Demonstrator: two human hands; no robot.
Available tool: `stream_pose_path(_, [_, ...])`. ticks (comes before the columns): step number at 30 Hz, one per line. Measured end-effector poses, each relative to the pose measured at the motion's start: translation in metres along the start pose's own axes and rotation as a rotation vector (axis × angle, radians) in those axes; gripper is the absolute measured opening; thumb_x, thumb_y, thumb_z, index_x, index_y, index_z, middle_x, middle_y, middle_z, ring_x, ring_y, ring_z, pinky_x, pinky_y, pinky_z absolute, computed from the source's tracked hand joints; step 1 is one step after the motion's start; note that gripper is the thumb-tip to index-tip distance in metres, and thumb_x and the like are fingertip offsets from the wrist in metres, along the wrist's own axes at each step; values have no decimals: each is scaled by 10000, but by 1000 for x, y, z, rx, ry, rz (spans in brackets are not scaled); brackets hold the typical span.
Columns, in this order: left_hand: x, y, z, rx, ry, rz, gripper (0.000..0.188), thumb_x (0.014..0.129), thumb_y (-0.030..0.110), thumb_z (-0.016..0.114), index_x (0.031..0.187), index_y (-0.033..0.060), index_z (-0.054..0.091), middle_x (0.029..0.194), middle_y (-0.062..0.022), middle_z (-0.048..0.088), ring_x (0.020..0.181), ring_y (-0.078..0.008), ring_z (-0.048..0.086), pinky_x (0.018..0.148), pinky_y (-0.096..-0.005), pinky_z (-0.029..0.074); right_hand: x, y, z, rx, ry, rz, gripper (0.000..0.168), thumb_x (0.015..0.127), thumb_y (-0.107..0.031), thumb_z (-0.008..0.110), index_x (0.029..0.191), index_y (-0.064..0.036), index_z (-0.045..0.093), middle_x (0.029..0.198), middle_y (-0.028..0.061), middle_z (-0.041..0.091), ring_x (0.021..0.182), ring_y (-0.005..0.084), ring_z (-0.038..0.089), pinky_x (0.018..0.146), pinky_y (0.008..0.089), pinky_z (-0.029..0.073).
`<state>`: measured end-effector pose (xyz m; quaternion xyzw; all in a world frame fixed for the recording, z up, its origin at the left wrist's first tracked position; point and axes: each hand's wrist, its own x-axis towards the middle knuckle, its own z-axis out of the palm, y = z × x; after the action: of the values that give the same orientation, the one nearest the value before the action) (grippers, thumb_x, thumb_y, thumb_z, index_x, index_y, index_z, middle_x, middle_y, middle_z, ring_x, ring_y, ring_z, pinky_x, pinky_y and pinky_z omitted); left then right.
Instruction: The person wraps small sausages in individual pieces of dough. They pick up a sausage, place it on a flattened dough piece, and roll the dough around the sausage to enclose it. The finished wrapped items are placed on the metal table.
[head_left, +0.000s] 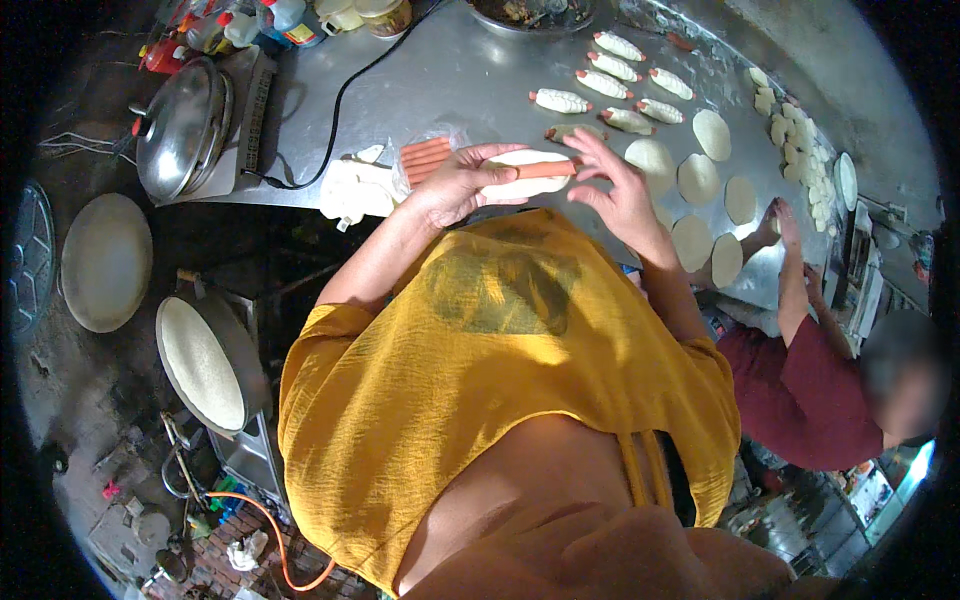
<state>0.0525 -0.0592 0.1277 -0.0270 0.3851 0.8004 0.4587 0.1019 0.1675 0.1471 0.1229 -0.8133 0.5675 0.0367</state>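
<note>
My left hand (457, 182) holds a flat oval of dough (517, 189) with a sausage (546, 170) lying along it, the thumb resting on the sausage's near end. Beside the other end is my right hand (619, 191), its fingers spread; whether a fingertip touches the sausage I cannot tell. Behind my left hand, a row of sausages (425, 157) lies in an open plastic bag. Several dough-wrapped sausages (604, 84) rest on the metal table (465, 82), and flat dough rounds (698, 180) lie to the right of my right hand.
A lidded metal pan (180, 127) stands at the left, with a black cable (341, 97) running across the table. A white cloth (356, 187) hangs at the near edge. Small dough pieces (799, 142) lie far right, near a co-worker's hands (784, 221). A large pot (202, 364) stands lower left.
</note>
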Motion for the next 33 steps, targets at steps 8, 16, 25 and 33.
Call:
stream_pose_path(8, [-2,16,8,15,-112,-61,455,819,22,616,1250,-29,479,1153,-155,581,1075,-227,573,909,-348,494,15,-1,-10,-322,-4,-425,172,677,-94,734,813,-32,648,1062,76,629,962,256,568,814,349,470])
stream_pose_path(16, [-1,13,12,274,-64,69,445,818,-8,602,1248,-23,486,1156,-142,585,1070,-209,575,923,-310,475,14,-8,-6,-436,10,-392,126,691,-82,711,767,-40,619,1095,72,608,1056,265,529,874,370,406])
stream_pose_path(25, [7,3,6,30,-169,-41,502,810,-39,559,1293,-35,423,1188,-209,542,1063,-247,579,926,-333,483,7,5,-6,-372,-11,-238,159,662,-93,726,776,-49,624,999,46,591,1001,250,519,856,376,386])
stream_pose_path(33, [13,5,7,103,-88,-54,496,836,-21,537,1305,-62,384,1202,-197,534,1070,-234,576,936,-302,471,5,-1,-1,-525,55,-429,144,675,-101,721,772,-58,624,869,18,589,922,209,534,788,370,384])
